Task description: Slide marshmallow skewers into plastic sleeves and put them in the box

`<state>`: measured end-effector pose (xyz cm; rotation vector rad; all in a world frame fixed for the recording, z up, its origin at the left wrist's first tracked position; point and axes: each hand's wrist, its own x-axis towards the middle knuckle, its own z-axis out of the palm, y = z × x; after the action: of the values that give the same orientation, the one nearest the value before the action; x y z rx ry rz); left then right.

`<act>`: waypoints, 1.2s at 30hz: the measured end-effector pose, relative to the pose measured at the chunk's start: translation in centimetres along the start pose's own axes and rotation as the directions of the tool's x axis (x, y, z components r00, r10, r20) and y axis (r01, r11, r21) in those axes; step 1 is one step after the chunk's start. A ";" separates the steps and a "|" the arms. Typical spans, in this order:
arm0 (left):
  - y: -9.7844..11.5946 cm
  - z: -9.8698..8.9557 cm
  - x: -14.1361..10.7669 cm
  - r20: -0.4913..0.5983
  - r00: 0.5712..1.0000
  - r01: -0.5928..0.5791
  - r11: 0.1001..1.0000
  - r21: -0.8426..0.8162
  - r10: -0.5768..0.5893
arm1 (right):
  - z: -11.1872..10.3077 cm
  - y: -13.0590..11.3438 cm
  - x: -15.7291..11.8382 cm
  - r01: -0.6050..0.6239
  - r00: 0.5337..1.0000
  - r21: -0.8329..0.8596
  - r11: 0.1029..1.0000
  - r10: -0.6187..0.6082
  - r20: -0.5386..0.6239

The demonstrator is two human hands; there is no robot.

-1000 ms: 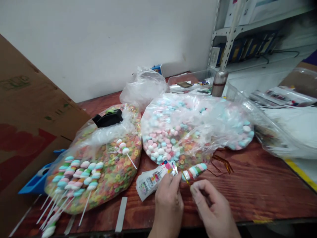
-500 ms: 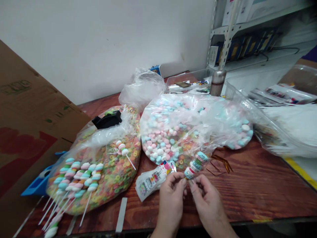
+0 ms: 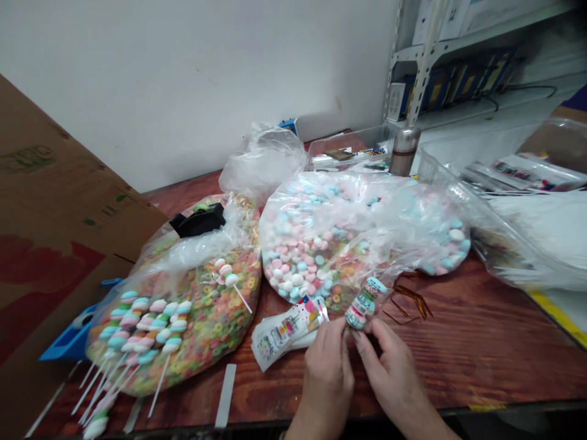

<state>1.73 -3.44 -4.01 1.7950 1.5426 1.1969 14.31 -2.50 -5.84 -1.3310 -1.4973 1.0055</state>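
A wrapped marshmallow skewer [image 3: 365, 302] in a printed clear bag leans up and right from between my hands. My left hand [image 3: 326, 366] is closed at the base of its wrapper, fingers pinched together. My right hand [image 3: 394, 366] pinches the same base from the other side. The stick and the pinched part are mostly hidden by my fingers. Left of my hands lies a stack of printed clear bags [image 3: 285, 333]. Bronze-coloured twist ties [image 3: 413, 297] rest on the table to the right of the skewer.
Unwrapped marshmallow skewers [image 3: 142, 327] lie on a big bag of ring candies [image 3: 229, 305] at left, with a black tape dispenser [image 3: 199, 221]. Behind my hands sits a marshmallow bag [image 3: 316, 226]. A cardboard box [image 3: 50, 244] stands left, a plastic bin [image 3: 513, 247] right.
My left hand has turned and moved slightly right, its knuckles now more toward the camera. The wrapped skewer has shifted a little right and stands more upright, its printed label turned into view.
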 end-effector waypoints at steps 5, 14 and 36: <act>0.2 0.1 0.1 -0.100 0.993 0.070 0.997 0.043 -0.065 | 0.4 -0.3 0.1 -0.039 0.999 0.090 0.995 0.038 0.013; 1.6 -1.6 1.5 0.273 0.917 0.391 0.791 -0.470 -0.291 | -1.7 -2.0 0.4 0.071 0.993 0.092 0.993 -0.080 0.089; 4.8 -6.3 -0.8 0.329 0.944 0.073 0.985 -0.158 -0.017 | -1.2 -3.8 -1.6 -0.498 0.838 0.550 0.671 0.209 0.504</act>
<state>-1.09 -6.49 2.80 1.7334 1.2468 0.9209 14.42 -4.46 -2.06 -0.9205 -0.9622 1.9666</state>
